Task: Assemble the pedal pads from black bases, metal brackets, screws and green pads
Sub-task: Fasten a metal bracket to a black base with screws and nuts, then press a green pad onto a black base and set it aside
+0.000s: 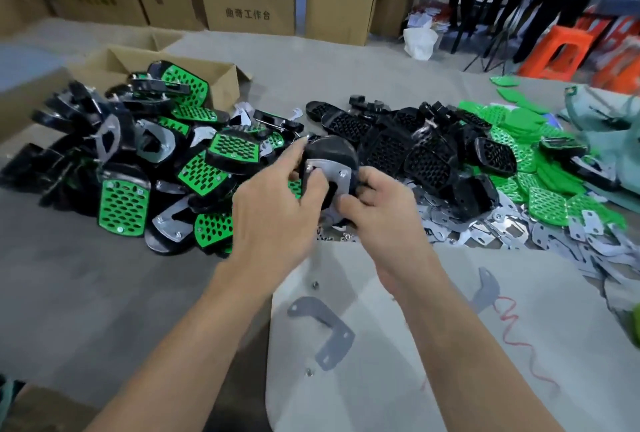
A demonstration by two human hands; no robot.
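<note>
Gripping black base [332, 151] with curled right hand [381, 206], pinching metal bracket [334, 173] with left hand [273, 213]. Probably light, stiff plastic, so grab the rim tbh.

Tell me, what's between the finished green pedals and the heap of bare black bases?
Head view: a black base with metal bracket, gripped by the left hand and right hand.

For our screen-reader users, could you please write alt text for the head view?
The left hand and right hand hold a black base with a bracket on it above the table. Finished pads pile at left; bare bases, green pads and loose brackets lie at right.
</note>
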